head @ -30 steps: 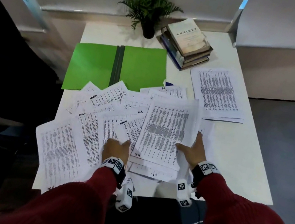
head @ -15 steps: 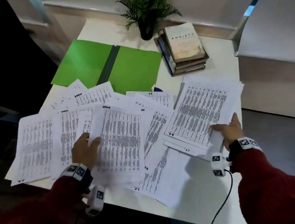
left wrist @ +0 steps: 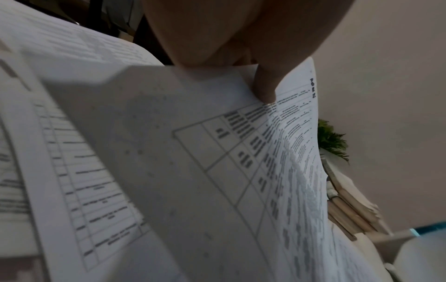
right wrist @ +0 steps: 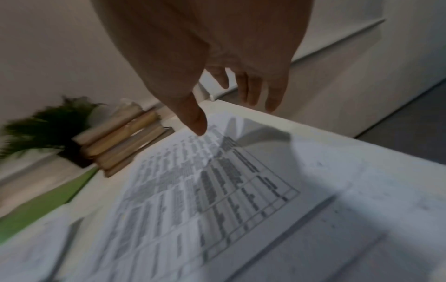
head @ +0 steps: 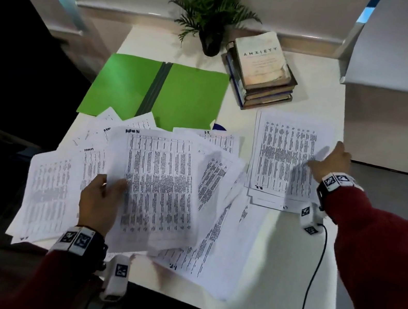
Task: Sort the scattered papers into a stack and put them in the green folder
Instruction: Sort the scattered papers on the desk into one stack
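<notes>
Several printed sheets lie scattered over the front left of the white table. My left hand pinches the left edge of one printed sheet and holds it raised above the pile; the thumb presses on its top face. A small stack of papers lies at the right, near the table's edge. My right hand hovers over the stack's right side with straight fingers and holds nothing. The green folder lies spread flat at the back left.
A potted fern stands at the back by the wall. A pile of books sits to its right, just behind the paper stack. A black chair back stands left of the table. A thin black cable hangs from my right wrist.
My right hand carried a sheet to the right, laid it on the stack and let go. My left hand picked one sheet out of the pile and lifted it.
</notes>
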### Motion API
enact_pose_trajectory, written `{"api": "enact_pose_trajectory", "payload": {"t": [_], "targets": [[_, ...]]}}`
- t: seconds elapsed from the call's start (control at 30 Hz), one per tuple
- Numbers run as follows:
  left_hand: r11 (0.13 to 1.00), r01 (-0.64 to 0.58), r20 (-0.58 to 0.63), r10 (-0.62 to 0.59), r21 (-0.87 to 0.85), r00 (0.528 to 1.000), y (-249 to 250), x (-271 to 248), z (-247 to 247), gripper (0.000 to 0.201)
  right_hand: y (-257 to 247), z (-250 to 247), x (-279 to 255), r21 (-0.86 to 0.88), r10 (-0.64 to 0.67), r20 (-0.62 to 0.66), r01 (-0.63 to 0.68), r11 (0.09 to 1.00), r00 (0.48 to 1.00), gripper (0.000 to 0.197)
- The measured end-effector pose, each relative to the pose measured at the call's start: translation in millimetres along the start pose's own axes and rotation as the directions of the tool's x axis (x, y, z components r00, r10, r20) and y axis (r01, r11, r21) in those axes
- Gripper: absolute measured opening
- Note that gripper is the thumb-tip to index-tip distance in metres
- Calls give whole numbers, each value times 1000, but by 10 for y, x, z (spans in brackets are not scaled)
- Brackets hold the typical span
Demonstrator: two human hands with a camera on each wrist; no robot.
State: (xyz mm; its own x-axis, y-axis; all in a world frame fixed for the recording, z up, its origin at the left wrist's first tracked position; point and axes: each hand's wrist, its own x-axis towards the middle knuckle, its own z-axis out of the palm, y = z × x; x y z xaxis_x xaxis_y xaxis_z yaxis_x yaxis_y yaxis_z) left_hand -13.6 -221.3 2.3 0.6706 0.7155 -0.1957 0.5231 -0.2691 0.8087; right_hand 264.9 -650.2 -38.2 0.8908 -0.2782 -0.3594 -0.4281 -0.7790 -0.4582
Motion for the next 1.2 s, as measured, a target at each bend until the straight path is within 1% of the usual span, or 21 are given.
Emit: {"api": "enact_pose_trajectory", "payload": {"t": [0.1,0.17,0.2,0.27,0.33,0.37,0.43,0.5,0.53,0.6,0.63,0.7,0.73,0.83,0.93,1.0,1.03,1.07,1.1,1.17,1.2], "targets": [[999,-37,28,37,2,999,122,-73,126,23,-104,129,-375,81,-177,-23,179,981,984,76],[998,-57,69,57,3,996,166,-90,216,25,-230,278,-781,245,-300,134,261,934,945,69],[998,-63,93,62,0,994,175,-83,265,24,-297,349,-998,342,-334,263,236,910,905,68],[999,-50,147,52,-15,988,207,-78,332,20,-370,592,-1367,520,-313,497,11,854,809,69],[999,-20,210,29,-43,977,216,-59,393,17,-379,856,-1639,580,-284,624,-187,793,728,73],[999,-21,241,30,-39,970,193,-38,429,18,-346,1008,-1714,582,-291,635,-196,789,716,75],[999,-38,270,36,4,962,95,50,441,28,-354,1175,-1889,610,-319,608,-170,774,727,63],[996,14,222,-34,90,974,-49,197,345,19,-373,1254,-2014,637,-319,558,-149,756,766,45],[980,53,176,-87,192,981,-134,291,278,25,-371,1257,-2060,647,-299,525,-145,749,797,43],[871,197,87,-262,449,961,-360,479,107,67,-323,1281,-2076,678,-250,473,-167,716,845,45],[798,277,48,-356,536,933,-463,548,35,88,-291,1268,-2069,683,-228,451,-170,711,863,45],[710,345,33,-460,614,887,-675,675,-46,117,-216,1251,-2056,688,-182,423,-183,702,888,44],[718,343,55,-468,606,882,-780,727,-64,123,-177,1239,-2069,689,-163,416,-194,698,895,47],[798,323,160,-456,509,875,-879,734,-49,116,-32,1269,-2079,707,-150,413,-212,675,898,59],[889,230,184,-322,395,929,-927,800,-133,76,-30,1318,-2165,724,-138,408,-228,651,902,88],[931,168,132,-220,324,967,-1104,1038,-524,42,-313,1555,-2387,724,-149,388,-201,660,909,70],[938,170,101,-209,303,973,-1117,1073,-563,34,-295,1542,-2412,723,-126,381,-210,659,916,62],[937,202,73,-232,286,970,-1165,1141,-623,33,-318,1546,-2442,721,-121,372,-204,662,920,61],[919,261,54,-289,296,956,-1210,1243,-763,43,-397,1636,-2510,719,-108,369,-209,663,923,61],[840,361,14,-400,406,916,-1237,1290,-774,75,-395,1666,-2526,729,-96,366,-221,648,926,60],[816,389,-6,-428,429,904,-1267,1309,-761,83,-413,1684,-2541,733,-98,365,-221,644,926,60]]}}
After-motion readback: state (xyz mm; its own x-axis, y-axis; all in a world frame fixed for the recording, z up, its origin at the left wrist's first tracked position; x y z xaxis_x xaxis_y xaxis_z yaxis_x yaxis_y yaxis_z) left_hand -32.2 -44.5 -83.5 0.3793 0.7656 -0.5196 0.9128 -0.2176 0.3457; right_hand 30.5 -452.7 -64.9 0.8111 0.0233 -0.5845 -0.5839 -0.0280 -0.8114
